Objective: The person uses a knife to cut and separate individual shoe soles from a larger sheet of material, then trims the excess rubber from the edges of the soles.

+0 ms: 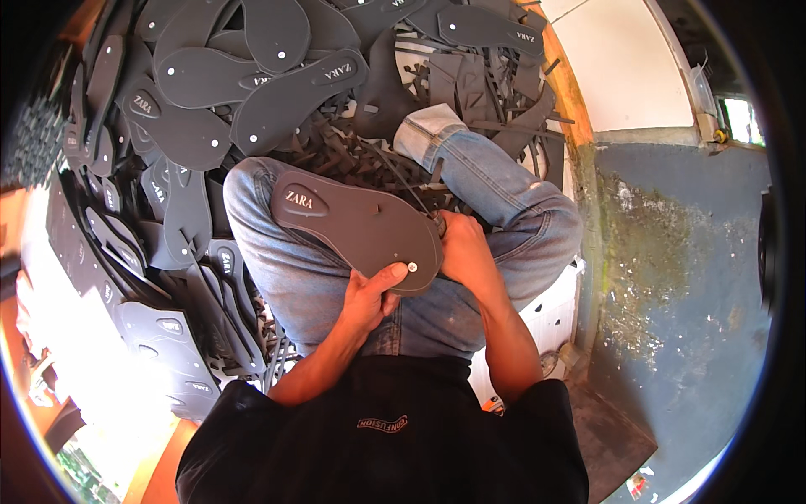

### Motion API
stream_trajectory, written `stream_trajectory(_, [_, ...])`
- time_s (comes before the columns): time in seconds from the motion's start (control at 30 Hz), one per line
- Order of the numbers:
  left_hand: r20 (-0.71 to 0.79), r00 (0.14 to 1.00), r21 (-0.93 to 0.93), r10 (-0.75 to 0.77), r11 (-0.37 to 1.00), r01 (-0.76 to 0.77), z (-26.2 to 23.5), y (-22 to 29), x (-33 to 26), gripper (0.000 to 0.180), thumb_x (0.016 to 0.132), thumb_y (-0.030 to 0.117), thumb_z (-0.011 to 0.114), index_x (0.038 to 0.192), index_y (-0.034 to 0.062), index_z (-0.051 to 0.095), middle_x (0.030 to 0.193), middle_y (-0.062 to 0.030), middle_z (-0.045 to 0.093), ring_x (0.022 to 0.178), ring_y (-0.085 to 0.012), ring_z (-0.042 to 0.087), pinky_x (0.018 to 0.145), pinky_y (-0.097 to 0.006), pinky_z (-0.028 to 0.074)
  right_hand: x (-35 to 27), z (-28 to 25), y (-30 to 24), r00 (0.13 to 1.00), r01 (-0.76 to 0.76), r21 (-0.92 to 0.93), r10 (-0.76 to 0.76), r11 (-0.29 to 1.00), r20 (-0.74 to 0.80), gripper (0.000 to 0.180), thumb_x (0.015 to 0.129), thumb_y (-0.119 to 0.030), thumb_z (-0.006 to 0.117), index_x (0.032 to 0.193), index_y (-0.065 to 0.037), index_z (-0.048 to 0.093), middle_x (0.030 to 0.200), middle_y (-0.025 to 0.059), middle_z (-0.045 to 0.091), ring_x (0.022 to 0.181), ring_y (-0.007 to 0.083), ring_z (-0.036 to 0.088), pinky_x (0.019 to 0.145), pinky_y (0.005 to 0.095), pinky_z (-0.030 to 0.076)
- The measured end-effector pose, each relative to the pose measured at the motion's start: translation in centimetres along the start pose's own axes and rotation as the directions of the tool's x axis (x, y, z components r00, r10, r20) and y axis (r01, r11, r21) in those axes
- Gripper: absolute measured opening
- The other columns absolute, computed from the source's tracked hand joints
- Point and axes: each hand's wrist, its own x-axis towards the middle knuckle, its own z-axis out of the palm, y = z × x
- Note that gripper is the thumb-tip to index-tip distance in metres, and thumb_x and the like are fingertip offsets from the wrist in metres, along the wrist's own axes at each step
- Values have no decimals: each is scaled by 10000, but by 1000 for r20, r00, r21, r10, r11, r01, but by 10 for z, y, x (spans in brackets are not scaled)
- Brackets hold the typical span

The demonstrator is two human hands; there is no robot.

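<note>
Grey foam sole [353, 223] lies between left hand [369, 298] and right hand [464, 248].

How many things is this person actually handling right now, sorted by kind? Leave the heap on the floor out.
Dark grey sandal sole, resting on the lap: 1
Hands on it: 2, the left hand gripping the toe end and the right hand at its edge
Thin dark strap strip running up from the right hand: 1
Total: 4
</note>
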Motion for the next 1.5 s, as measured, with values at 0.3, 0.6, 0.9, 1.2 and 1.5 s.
stream_trajectory(0.3, [44,994,469,-102,880,69,12,59,-10,510,769,165,733,1207,38,506,793,-15,595,445,-49,449,356,-191,329,-20,15,40,954,-229,313,276,922,-116,258,805,-190,619,732,51,561,570,167,512,515,242,475,543,391,404])
stream_trajectory(0.6, [-72,514,493,855,479,-727,13,254,55,380,880,147,594,1206,-32,514,888,-105,633,683,-141,601,612,-260,501,-17,27,30,967,-113,229,160,967,-196,288,800,-218,631,787,65,581,656,229,573,640,410,567,619,440,430])
stream_trajectory(0.9, [315,416,944,853,-238,-227,-73,125,47,138,804,99,615,897,6,657,822,-123,656,774,-245,616,715,-329,476,-12,31,45,986,-158,61,160,986,-35,402,784,-298,633,905,82,586,868,321,601,877,483,568,763,485,445])
stream_trajectory(1.2, [293,365,947,884,-216,-238,-70,115,42,111,779,78,617,860,8,648,821,-113,656,794,-284,589,731,-366,467,-19,30,33,987,-124,9,124,992,-103,413,793,-327,616,930,62,589,889,318,602,891,480,562,785,491,436])
stream_trajectory(1.5, [282,369,937,886,-173,-302,-67,106,23,130,792,91,611,892,26,663,863,-112,657,889,-272,597,792,-353,466,-24,33,33,994,-82,-48,78,995,-82,425,787,-329,626,960,58,594,890,307,609,900,467,570,794,479,445])
